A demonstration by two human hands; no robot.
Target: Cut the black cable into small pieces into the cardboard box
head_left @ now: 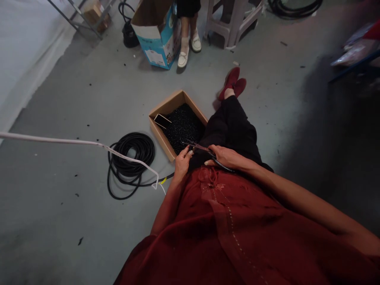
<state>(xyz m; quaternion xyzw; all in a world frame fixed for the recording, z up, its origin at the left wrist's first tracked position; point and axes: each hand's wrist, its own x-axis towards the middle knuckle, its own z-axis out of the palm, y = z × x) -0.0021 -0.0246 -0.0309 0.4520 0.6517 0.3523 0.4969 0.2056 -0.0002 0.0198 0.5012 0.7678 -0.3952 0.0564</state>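
- Closest in: dark red embroidered top (237, 237) filling the lower frame, black trousers (231, 126) beyond it, legs stretched out over the floor.
- At the lap: right hand (225, 157) clenched round the handles of dark metal scissors (198, 147); left hand (182, 162) curled tight by the blade tips, whatever sits in the pinch too small to tell.
- Just past the blades: open brown cardboard box (160, 138) on the floor, hard against the trousers, heaped with small black pieces (184, 126), a flat phone-like slab (162, 120) in its left corner.
- Left of the box: coiled black hose (130, 162), one end trailing toward the left hand; thin white cord (74, 141) slung across in front of it.
- Underneath it all: grey concrete floor (89, 99), scuffed, dotted with black specks.
- Far end: another person's white shoes (188, 49), blue-and-white carton (157, 35), pale plastic stool (231, 19), more black cable (293, 8), pale wall (23, 39) off to the left.
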